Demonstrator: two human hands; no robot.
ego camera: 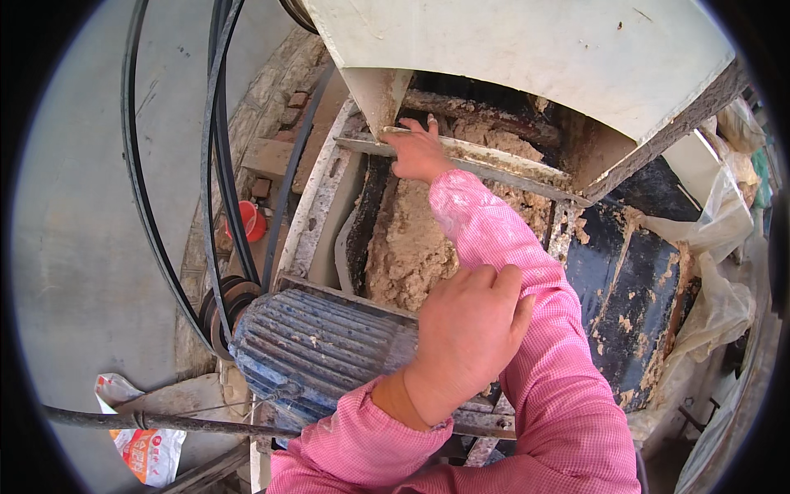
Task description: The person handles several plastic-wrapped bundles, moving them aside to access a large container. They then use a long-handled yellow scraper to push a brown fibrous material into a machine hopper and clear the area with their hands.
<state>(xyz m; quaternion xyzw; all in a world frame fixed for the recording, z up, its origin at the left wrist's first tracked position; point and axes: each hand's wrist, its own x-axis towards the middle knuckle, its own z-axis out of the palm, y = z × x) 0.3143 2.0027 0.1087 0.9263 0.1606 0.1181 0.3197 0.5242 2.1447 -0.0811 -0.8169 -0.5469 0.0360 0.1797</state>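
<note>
With its fingers spread, my right hand (421, 150) rests on the left part of a metal crossbar (469, 157) below the pale sheet-metal hopper (524, 55). Beneath that arm, clumpy beige material (410, 247) lies in the machine's open trough. Nearer to me is my left hand (472, 327), curled against the pink checked sleeve (543, 302) of my right arm; its fingertips are hidden, so whether it grips the cloth is unclear. A blue finned electric motor (321, 346) sits below and left of the trough.
Black drive belts (139, 185) run up from the motor's pulley (231, 309) on the left. A red bucket (250, 221) stands behind them, near bricks (262, 187). Plastic sheeting (719, 296) hangs beside a black, residue-caked surface (629, 296) at right. A printed bag (148, 454) lies lower left.
</note>
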